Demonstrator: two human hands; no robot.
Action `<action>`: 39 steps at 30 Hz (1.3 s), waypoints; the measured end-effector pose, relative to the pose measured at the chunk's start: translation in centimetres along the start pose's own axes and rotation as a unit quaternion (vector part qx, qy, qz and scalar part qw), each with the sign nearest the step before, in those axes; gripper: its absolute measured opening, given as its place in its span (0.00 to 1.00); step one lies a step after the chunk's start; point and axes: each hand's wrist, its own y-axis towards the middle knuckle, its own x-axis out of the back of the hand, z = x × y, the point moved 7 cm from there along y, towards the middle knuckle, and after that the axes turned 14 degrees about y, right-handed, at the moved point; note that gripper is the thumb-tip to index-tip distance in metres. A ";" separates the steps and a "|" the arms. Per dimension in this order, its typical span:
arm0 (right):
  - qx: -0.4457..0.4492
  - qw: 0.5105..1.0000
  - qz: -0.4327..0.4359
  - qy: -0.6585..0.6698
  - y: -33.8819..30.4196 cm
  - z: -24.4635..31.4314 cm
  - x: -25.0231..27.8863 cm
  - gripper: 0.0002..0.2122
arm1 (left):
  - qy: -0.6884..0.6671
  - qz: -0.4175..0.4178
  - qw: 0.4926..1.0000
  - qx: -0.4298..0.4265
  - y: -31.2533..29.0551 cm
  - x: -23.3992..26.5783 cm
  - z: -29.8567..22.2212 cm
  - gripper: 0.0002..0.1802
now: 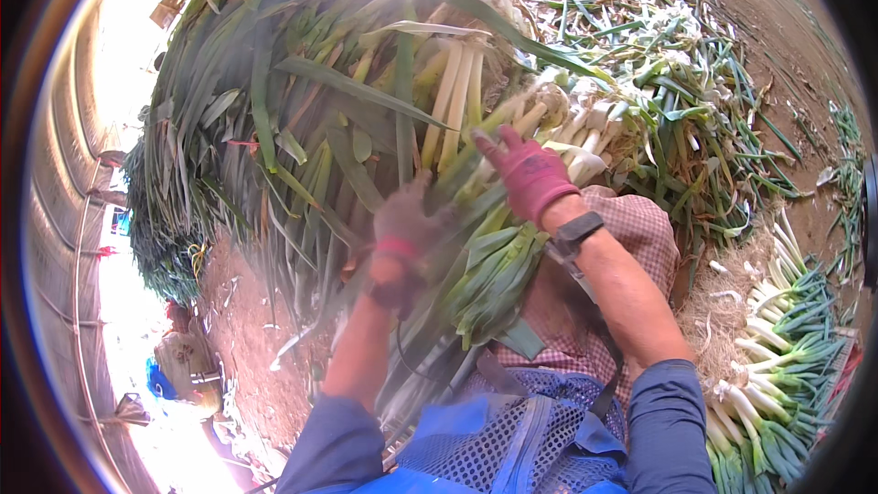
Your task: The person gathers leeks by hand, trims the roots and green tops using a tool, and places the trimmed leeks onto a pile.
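— Blue mesh vest [494, 434], foreground, worn by the person at work. How are the two hands disposed above it?

— Right hand [530, 174], in a pinkish-red glove: fingers spread fairly wide over the stems, closed on nothing that can be made out. Left hand [409, 220], in a greyish glove with a pink cuff: blurred against the leaves, so that whether it grips anything cannot be told.

— Where are the green onions found, and in what condition?

— Three groups may be distinguished. Upper left, a large leafy heap [219, 119], long leaves tangled and some yellowed. Centre, a green bundle [498, 279] lying over the checked trousers [645, 229], just below the right hand. Lower right, a curved row [764, 357] of clean pale stems, dark green leaves pointing outward to the right.

— What stage do these groups suggest?

— Judged by appearance, the work is cleaning and sorting. The row represents the finished portion; the central bundle seems to be in progress; the heap, much the bulkiest, represents what is left. Loose peelings [681, 37] at upper right point to considerable stripping done.

— And the white-ended cluster [585, 123] just beyond the right hand?

— Indeterminate: whether stock or waste cannot be established. Overall, more appears left than done.
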 end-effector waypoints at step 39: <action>0.079 0.992 0.031 -0.093 1.3 -4.7 -2.0 0.07 | -0.147 0.088 0.981 -0.086 0.4 -4.1 -5.8 0.27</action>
